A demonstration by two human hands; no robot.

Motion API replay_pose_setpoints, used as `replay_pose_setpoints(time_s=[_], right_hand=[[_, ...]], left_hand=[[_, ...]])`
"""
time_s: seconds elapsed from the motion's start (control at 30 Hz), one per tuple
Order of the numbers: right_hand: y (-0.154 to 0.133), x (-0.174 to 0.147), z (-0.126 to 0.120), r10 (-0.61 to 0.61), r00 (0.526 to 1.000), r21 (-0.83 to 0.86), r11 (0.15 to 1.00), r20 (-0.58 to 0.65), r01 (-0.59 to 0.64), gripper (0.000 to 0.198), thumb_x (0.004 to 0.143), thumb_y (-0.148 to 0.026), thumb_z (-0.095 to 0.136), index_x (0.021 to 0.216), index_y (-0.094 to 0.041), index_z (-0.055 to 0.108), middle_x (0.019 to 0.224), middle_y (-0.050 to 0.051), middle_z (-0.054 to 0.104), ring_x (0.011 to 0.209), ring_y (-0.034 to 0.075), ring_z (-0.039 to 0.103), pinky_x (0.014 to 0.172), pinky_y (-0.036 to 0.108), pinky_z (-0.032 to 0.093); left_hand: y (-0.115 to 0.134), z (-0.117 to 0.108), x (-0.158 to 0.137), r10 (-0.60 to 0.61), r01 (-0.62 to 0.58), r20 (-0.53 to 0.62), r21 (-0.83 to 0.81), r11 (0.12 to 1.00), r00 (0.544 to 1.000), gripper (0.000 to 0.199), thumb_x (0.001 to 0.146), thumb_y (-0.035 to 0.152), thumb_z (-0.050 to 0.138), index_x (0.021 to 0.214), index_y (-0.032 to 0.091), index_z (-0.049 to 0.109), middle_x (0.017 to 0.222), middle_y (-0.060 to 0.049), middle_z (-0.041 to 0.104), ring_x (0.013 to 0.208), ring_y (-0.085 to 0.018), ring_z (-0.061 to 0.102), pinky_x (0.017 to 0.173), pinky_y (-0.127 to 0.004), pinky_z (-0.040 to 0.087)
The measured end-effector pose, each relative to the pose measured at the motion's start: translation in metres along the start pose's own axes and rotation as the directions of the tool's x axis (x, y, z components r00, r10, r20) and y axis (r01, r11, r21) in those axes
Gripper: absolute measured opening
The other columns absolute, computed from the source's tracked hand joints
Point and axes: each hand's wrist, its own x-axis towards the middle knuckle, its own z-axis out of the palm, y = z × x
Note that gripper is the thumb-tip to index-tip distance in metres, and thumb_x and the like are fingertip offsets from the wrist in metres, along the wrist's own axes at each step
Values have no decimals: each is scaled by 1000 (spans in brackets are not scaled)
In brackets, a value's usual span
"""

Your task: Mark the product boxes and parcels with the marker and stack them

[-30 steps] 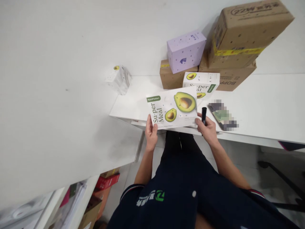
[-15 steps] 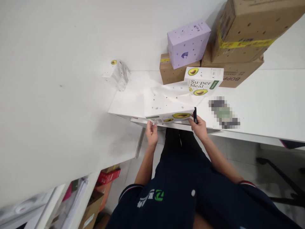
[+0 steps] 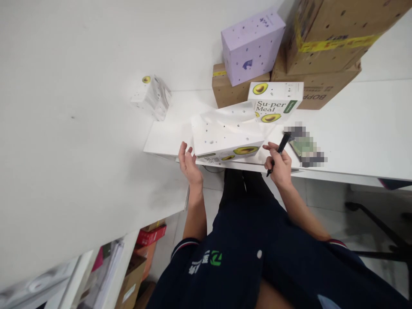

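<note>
A white box with avocado pictures (image 3: 227,136) lies at the front edge of the white desk, its printed side toward me. Just off its left end is my left hand (image 3: 191,167), open with fingers apart and holding nothing. My right hand (image 3: 281,167), past the box's right end, is closed around a black marker (image 3: 283,143) that slants up and away from me. Behind the lying box stands another box (image 3: 276,104), lettered "Su-per Meal".
A purple box (image 3: 252,47) rests on a small brown carton (image 3: 225,90). Large taped cartons (image 3: 334,47) are stacked at the back right. A blurred-out item (image 3: 305,146) lies on the desk (image 3: 363,133). A plastic-wrapped box (image 3: 154,98) stands back left.
Both hands have come off the lying box, the left outward to the left, the right outward to the right with the marker. The box stays on the desk.
</note>
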Motion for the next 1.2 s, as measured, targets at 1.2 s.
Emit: replay_pose_setpoints(time_s=[1.2], right_hand=[[14, -5, -7, -1, 998, -180, 984, 58, 11, 32, 73, -36, 72, 101, -23, 63, 54, -11, 48, 37, 6, 36, 38, 22, 32]], left_hand=[[-21, 13, -45, 203, -216, -103, -142, 966, 974, 23, 94, 46, 56, 97, 23, 59, 106, -5, 63, 108, -19, 63, 104, -37, 48]])
